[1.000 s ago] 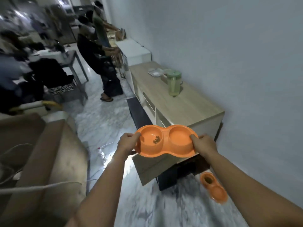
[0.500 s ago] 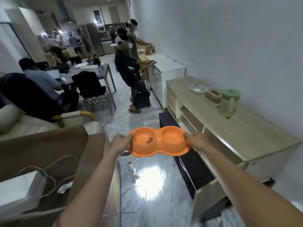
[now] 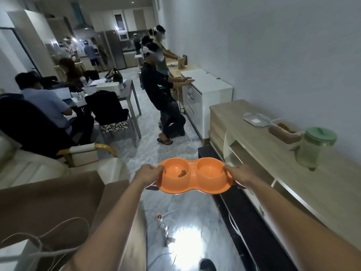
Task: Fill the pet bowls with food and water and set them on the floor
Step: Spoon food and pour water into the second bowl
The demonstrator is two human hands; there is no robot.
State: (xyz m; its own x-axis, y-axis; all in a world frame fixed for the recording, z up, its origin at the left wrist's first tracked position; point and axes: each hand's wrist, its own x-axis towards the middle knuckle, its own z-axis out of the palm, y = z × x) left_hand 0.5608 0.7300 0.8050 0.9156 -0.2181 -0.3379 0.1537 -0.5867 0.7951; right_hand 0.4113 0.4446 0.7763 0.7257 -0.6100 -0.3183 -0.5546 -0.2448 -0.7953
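Observation:
An orange double pet bowl [image 3: 195,182] is held level in the air above the marble floor [image 3: 187,212]. Its left cup holds a small heap of brown kibble [image 3: 182,173]; whether the right cup holds water I cannot tell. My left hand [image 3: 148,175] grips the bowl's left rim and my right hand [image 3: 237,176] grips its right rim. On the wooden sideboard [image 3: 273,163] to the right stand a green-lidded jug [image 3: 314,148] and a food container [image 3: 284,133].
A brown sofa [image 3: 58,202] is close on the left, a dark low shelf [image 3: 254,231] on the right. A power strip with cables [image 3: 166,225] lies on the floor below. Several people stand or sit farther back, near a table [image 3: 117,90] and white cabinet [image 3: 207,90].
The view has swung left from the sideboard's end to face down the room. Both hands kept their grip on the bowl. A second orange bowl on the floor has left the view.

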